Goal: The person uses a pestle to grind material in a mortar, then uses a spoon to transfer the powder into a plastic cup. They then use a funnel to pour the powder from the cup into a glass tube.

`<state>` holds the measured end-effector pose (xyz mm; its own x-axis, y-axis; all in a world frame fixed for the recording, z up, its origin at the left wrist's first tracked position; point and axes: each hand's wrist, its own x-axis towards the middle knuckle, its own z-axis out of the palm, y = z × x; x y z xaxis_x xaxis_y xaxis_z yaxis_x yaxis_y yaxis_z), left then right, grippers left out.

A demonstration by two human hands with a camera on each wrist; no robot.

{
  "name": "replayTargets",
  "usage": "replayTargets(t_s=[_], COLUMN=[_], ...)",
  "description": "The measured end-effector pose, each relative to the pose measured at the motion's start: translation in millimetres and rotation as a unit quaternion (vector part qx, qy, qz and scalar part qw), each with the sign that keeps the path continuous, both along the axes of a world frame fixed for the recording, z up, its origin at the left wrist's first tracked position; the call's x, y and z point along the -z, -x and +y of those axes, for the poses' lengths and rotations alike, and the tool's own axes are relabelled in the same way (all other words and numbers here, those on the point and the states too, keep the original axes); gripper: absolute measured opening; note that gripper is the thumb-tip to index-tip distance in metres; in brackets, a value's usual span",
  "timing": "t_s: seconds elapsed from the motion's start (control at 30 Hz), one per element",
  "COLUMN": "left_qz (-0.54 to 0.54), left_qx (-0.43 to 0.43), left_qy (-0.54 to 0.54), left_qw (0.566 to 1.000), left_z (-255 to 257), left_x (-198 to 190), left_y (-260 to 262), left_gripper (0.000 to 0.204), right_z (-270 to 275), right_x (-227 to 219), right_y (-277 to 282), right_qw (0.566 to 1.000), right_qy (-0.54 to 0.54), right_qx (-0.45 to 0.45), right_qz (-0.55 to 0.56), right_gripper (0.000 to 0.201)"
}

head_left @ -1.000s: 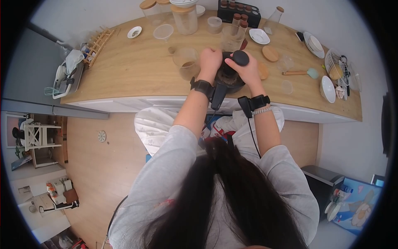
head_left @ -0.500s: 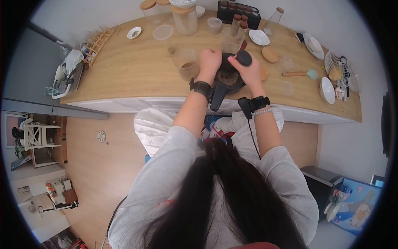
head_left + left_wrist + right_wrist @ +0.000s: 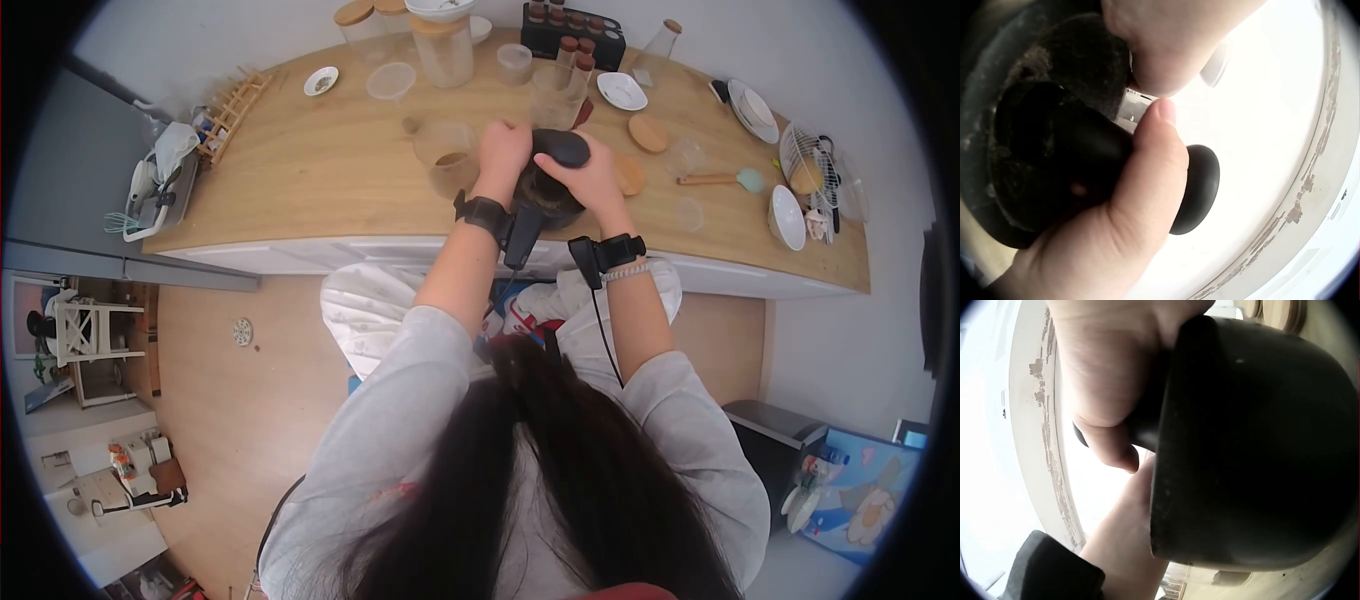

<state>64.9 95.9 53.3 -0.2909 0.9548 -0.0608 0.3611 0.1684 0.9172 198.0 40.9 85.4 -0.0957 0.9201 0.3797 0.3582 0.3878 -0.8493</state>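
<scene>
A black mortar stands near the counter's front edge, with dark residue inside its bowl. My left hand grips the mortar's left rim; in the left wrist view this hand comes in from the top. My right hand holds a black pestle by its shaft, the thumb wrapped along it and the round knob sticking out past it. The pestle leans over the bowl, its lower end inside. In the right wrist view the mortar's outer wall hides the bowl.
Left of the mortar lies a clear cup with brown powder. A clear container stands behind. Round wooden lids, a spatula and a white bowl are to the right. A dark spice rack is at the back.
The pestle's knob moved slightly right, then back left, and now tilts lower over the mortar with my right hand. My left hand keeps its place at the rim.
</scene>
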Motion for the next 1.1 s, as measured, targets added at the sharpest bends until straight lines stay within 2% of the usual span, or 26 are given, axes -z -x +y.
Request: replayTargets(t_s=[0.1,0.3,0.4,0.5,0.6,0.7,0.8,0.9,1.0,1.1], left_qz=[-0.003,-0.009,-0.023,-0.013,-0.005,-0.013,-0.009,-0.011,0.019,0.021], left_qx=[0.003,-0.005,0.003,-0.005,-0.008,-0.008,-0.007,-0.001,-0.009,-0.014], left_qy=[0.006,-0.007,0.001,-0.005,-0.004,-0.008,-0.008,-0.007,-0.008,-0.009], left_qw=[1.000,1.000,1.000,1.000,1.000,1.000,1.000,1.000,1.000,1.000], left_z=[-1.2,-1.1,-1.8,0.1,2.0,2.3,3.1,-4.5,-5.4,-3.0], left_x=[0.2,-0.1,-1.2,2.1,3.0,4.1,5.7,-5.2,-7.1,-3.5], left_y=[0.6,-1.0,-0.3,-0.1,-0.8,-0.8,-0.9,-0.1,-0.5,-0.9], left_gripper=[0.032,0.032,0.031,0.031,0.031,0.032,0.032,0.032,0.032,0.032], right_z=[9.0,-3.2,2.9,6.2,2.7,7.2,2.5,2.2,5.0,3.1], right_x=[13.4,-5.6,4.3,7.2,3.3,13.3,2.9,0.0,4.4,3.0], right_y=[-6.9,1.2,-1.6,-5.0,-3.1,-5.0,-0.1,-2.0,-5.7,-1.3], right_qw=[0.993,0.999,0.997,0.996,0.999,0.999,0.999,0.999,0.999,0.999], right_qy=[0.034,0.030,0.024,0.028,0.018,0.034,0.038,0.039,0.030,0.032], right_qx=[0.013,0.029,0.007,0.006,-0.010,-0.013,0.018,0.010,-0.039,0.010], right_qz=[0.111,0.002,0.074,0.080,-0.033,0.030,0.010,-0.029,0.015,0.018], right_gripper=[0.028,0.029,0.031,0.033,0.041,0.041,0.040,0.040,0.040,0.040])
